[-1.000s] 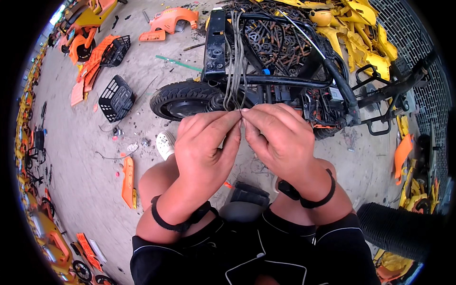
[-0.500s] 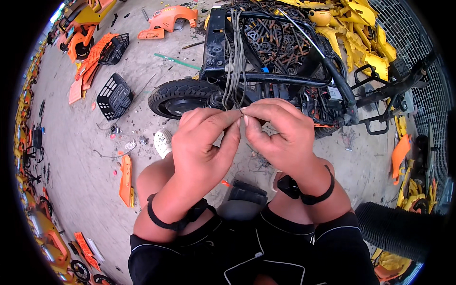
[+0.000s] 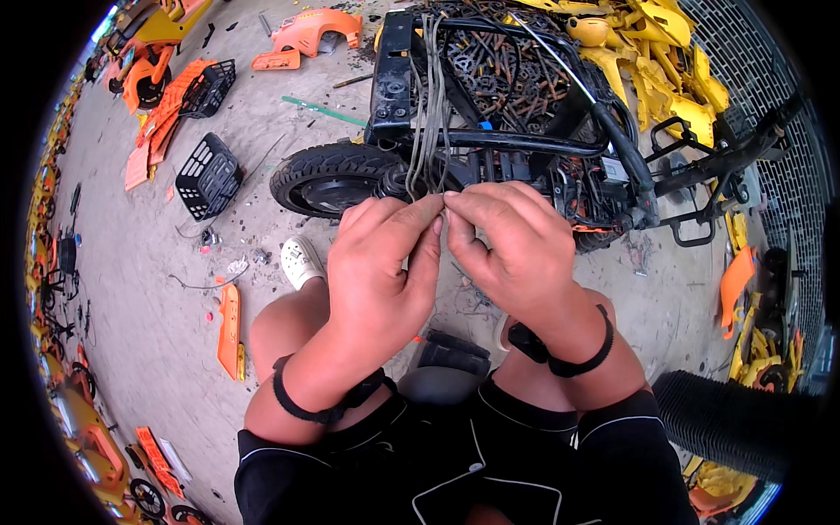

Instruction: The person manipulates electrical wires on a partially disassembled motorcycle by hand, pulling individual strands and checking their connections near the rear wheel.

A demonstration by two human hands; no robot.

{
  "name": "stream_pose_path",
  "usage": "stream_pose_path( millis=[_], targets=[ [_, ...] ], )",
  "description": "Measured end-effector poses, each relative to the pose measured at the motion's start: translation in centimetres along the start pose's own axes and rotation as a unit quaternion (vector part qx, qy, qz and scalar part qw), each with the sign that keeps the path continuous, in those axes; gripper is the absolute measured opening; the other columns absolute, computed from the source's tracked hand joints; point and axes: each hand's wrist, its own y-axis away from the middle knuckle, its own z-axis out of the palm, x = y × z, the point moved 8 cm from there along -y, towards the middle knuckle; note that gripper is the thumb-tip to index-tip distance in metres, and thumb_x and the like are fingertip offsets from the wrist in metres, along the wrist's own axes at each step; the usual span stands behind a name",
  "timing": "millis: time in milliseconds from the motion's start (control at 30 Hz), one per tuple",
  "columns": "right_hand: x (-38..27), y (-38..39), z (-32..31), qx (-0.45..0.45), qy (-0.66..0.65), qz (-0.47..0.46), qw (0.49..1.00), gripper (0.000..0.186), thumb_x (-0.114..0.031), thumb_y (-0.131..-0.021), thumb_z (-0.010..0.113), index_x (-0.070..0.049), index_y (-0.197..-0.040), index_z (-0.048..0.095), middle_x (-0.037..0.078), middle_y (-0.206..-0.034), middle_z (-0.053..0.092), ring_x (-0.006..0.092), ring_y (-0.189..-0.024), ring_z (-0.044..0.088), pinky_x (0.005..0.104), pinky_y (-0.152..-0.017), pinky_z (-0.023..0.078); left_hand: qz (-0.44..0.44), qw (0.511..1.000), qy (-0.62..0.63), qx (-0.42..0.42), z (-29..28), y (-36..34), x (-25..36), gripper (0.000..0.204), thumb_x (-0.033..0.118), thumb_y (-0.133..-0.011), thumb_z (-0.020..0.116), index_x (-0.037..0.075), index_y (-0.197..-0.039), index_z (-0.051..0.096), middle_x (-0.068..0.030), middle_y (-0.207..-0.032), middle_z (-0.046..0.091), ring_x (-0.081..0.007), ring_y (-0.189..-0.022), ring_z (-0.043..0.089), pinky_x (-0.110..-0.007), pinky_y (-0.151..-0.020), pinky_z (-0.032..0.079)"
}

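Both my hands meet in front of a stripped black two-wheeler frame point(image 3: 516, 140). My left hand point(image 3: 381, 254) pinches with thumb and forefinger, its fingertips touching those of my right hand point(image 3: 516, 245), which pinches too. A bundle of thin grey cables point(image 3: 429, 96) hangs over the frame's end and runs down to these fingertips. The cable end between them is mostly hidden by my fingers. Behind the left hand lies the black tyre point(image 3: 328, 171) of the frame's wheel.
Rusty metal parts point(image 3: 516, 74) fill the space beyond the frame. Yellow plastic panels point(image 3: 665, 70) are heaped at the far right. A black plastic basket point(image 3: 208, 178), an orange strip point(image 3: 229, 328) and an orange fender point(image 3: 317, 32) lie on the left floor. A black ribbed stack point(image 3: 726, 416) stands at right.
My hands stay pinched together at the cables. The right hand's fingers have shifted slightly up and left, and the left wrist has turned a little.
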Motion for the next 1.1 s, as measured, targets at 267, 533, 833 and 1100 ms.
stream_pose_path(
  millis=[267,533,833,1100],
  targets=[
    [1.7,-0.1,0.3,-0.036,-0.099,0.114,0.988,0.020,-0.004,-0.070,0.072,-0.003,-0.089,0.064,0.009,-0.082,0.065,0.0263,-0.075,0.063,0.0324,-0.065,0.052,-0.003,1.000,0.015,-0.018,0.3,0.1,0.1,0.016,-0.004,-0.078,0.066,-0.001,-0.094,0.067,-0.0109,-0.071,0.059,-0.0232,-0.064,0.055,-0.031,-0.059,0.044],
    [0.9,-0.1,0.1,-0.012,-0.042,0.049,0.998,0.019,-0.004,-0.074,0.071,-0.003,-0.092,0.065,0.010,-0.087,0.066,0.0260,-0.078,0.064,0.0324,-0.069,0.052,-0.034,0.999,0.018,-0.013,0.4,0.2,-0.5,0.018,-0.002,-0.078,0.064,0.000,-0.096,0.066,-0.0111,-0.073,0.059,-0.0283,-0.068,0.054,-0.035,-0.066,0.042],
    [0.3,-0.1,0.0,-0.001,-0.004,-0.003,1.000,0.016,-0.002,-0.073,0.070,-0.002,-0.088,0.064,0.009,-0.082,0.065,0.0237,-0.074,0.063,0.0317,-0.066,0.052,0.013,1.000,-0.023,-0.016,0.4,0.2,0.4,0.021,-0.005,-0.077,0.064,-0.001,-0.098,0.067,-0.0114,-0.071,0.057,-0.0274,-0.066,0.052,-0.035,-0.063,0.041],
    [3.4,0.4,0.9,-0.034,-0.232,0.215,0.948,0.016,0.000,-0.073,0.069,-0.002,-0.089,0.066,0.011,-0.080,0.065,0.0179,-0.067,0.064,0.0270,-0.058,0.052,-0.004,1.000,-0.007,-0.015,0.3,0.1,0.2,0.019,-0.005,-0.078,0.064,-0.001,-0.097,0.067,-0.0111,-0.070,0.056,-0.0250,-0.064,0.052,-0.033,-0.061,0.042]
  ],
)
